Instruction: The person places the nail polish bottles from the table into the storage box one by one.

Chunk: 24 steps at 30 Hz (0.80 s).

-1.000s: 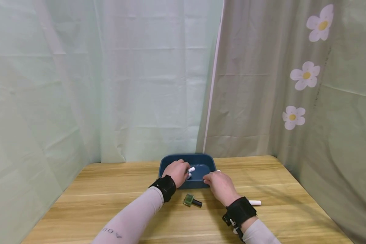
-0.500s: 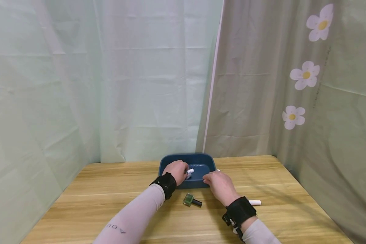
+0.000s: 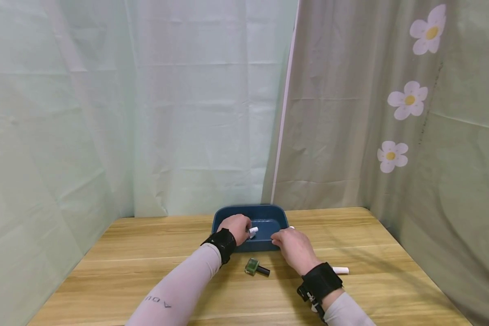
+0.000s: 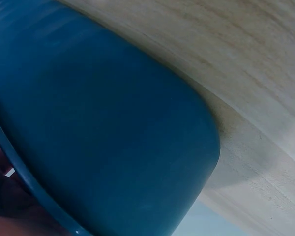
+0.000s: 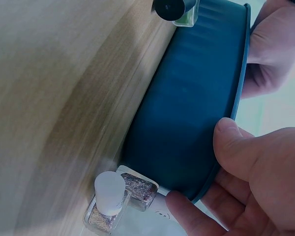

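Note:
A dark blue plastic bin (image 3: 254,246) stands at the back of the table. My left hand (image 3: 235,227) reaches over its left side and pinches a nail polish bottle inside; the white cap (image 3: 254,230) sticks out past the fingers, which hide the rest. A second pale piece shows just under that cap. My right hand (image 5: 265,167) grips the bin's right front corner, with the thumb on the outer wall near the rim. By that corner are two glitter nail polish bottles (image 5: 140,191), one with an upright white cap (image 5: 109,191).
A green nail polish bottle (image 3: 251,266) with a black cap lies in front of the bin. A white cap (image 3: 341,270) shows beside my right wrist, and another white tip (image 3: 292,227) behind the right hand. Curtains (image 3: 203,136) hang behind the table.
The white cap at my left fingers has shifted slightly down and left, with the hand moving only a little. My right hand stays on the bin's corner.

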Each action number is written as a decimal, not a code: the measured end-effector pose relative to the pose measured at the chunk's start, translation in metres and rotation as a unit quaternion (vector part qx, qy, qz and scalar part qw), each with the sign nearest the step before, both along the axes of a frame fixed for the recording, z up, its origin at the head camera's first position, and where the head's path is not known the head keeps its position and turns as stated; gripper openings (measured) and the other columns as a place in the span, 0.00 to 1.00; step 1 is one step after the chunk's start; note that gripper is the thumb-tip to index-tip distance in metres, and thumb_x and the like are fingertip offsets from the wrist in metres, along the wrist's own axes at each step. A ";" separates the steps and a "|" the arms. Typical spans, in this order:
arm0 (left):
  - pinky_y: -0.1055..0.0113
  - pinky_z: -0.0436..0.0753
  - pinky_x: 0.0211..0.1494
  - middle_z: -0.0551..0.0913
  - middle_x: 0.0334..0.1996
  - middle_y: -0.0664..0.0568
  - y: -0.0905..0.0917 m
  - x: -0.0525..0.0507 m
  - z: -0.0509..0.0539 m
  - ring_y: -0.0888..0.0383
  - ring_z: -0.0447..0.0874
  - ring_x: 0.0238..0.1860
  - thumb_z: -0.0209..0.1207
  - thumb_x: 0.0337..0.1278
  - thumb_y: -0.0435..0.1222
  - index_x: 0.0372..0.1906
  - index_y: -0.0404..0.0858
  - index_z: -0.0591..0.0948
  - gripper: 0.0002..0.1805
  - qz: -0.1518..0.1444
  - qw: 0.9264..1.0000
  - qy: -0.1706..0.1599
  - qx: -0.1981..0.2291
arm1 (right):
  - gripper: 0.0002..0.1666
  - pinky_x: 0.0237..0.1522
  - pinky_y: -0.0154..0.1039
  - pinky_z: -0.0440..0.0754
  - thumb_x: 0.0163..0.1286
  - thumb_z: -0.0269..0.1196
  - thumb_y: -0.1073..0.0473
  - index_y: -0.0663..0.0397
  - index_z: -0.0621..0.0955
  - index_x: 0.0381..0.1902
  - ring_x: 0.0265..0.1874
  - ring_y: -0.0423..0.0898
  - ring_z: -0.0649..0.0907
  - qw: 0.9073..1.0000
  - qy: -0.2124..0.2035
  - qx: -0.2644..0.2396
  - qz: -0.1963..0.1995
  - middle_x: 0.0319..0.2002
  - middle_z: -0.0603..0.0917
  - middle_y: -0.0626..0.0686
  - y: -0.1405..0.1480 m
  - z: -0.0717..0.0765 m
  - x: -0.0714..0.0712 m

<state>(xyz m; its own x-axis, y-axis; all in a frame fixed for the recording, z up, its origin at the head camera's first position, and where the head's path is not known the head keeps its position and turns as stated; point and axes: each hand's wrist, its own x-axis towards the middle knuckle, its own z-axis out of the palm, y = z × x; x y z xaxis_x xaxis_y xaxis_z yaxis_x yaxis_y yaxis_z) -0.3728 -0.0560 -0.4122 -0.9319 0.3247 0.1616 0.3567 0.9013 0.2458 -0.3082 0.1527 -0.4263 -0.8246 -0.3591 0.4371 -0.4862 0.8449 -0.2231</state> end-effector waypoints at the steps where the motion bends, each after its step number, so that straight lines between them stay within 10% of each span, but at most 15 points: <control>1: 0.59 0.83 0.43 0.83 0.29 0.56 0.000 0.000 0.000 0.56 0.77 0.31 0.78 0.63 0.34 0.40 0.41 0.91 0.05 0.002 1.000 -0.005 0.001 | 0.03 0.39 0.45 0.86 0.72 0.75 0.65 0.54 0.94 0.41 0.31 0.45 0.82 1.000 0.000 0.001 0.001 0.32 0.90 0.48 0.000 0.000 0.000; 24: 0.56 0.86 0.49 0.87 0.35 0.52 -0.001 -0.005 0.001 0.54 0.81 0.35 0.79 0.62 0.35 0.45 0.39 0.92 0.10 0.008 1.000 -0.004 -0.007 | 0.05 0.44 0.48 0.89 0.72 0.75 0.66 0.56 0.94 0.44 0.35 0.47 0.85 1.000 -0.025 -0.007 -0.009 0.35 0.91 0.50 -0.001 0.001 -0.001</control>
<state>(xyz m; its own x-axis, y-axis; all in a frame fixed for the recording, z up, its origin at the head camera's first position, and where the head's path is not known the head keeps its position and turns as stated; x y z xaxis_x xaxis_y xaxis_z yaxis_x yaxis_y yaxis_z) -0.3777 -0.0573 -0.4108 -0.9382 0.3126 0.1488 0.3407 0.9101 0.2359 -0.3090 0.1520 -0.4253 -0.8519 -0.3376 0.4004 -0.4583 0.8507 -0.2576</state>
